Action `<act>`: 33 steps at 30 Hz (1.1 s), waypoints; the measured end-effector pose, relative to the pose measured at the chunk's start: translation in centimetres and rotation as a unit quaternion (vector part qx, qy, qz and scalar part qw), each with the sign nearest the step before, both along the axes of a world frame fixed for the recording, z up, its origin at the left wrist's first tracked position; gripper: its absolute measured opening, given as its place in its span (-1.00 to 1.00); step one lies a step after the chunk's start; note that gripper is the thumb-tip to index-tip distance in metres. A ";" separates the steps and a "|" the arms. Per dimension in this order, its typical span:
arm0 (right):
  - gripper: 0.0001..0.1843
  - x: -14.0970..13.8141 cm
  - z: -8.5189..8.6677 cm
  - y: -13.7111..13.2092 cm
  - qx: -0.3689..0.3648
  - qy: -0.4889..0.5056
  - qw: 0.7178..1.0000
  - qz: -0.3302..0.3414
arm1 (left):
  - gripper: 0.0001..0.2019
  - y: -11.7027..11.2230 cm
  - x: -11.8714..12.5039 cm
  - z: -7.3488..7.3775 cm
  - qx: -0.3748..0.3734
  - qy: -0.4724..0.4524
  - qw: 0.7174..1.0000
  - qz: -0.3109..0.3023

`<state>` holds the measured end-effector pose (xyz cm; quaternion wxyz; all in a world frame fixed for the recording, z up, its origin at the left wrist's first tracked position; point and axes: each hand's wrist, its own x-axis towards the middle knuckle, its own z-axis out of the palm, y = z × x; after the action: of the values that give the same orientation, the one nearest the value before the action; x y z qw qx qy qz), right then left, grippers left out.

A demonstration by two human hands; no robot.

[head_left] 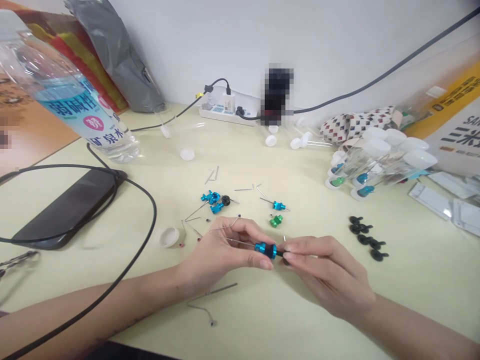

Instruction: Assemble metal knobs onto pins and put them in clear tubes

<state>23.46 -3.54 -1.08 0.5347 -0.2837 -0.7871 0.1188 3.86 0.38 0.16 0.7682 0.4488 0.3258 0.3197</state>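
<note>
the left hand [221, 252] and right hand [324, 275] both pinch a blue metal fitting [265, 250] on a thin wire pin [240, 242], held between them above the desk [420, 300]; a small green fitting [276, 221] lies just beyond the hands.

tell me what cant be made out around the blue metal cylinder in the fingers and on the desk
Head view, hidden: the far end of the blue anodized metal cylinder, behind the right hand's fingers.
Head view, blurred: the black object beside the white power strip, pixelated.
Head view, cut off: the clear plastic water bottle, by the left edge.
Head view, too small: the ends of the thin steel wires.
</note>
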 end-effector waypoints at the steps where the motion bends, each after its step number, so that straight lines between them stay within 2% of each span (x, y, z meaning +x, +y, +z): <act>1: -0.61 0.0 0.1 0.0 -0.001 0.001 1.000 -0.001 | -0.79 0.0 0.0 0.0 0.003 0.001 1.000 -0.001; 7: -0.65 0.2 0.3 0.1 -0.020 -0.010 1.000 -0.010 | -0.79 0.3 -0.1 -0.1 0.022 0.007 1.000 -0.013; 12: -0.69 0.3 0.3 0.1 0.011 -0.024 0.999 -0.020 | -0.78 0.3 -0.1 -0.1 0.013 0.005 1.000 -0.015; 33: -0.70 0.1 0.4 0.1 0.006 -0.042 0.999 -0.026 | -0.78 0.3 -0.1 -0.2 0.000 0.014 1.000 -0.017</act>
<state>23.57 -3.43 -0.69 0.5054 -0.3061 -0.8020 0.0879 3.74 0.72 -0.05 0.7690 0.4582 0.3290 0.3007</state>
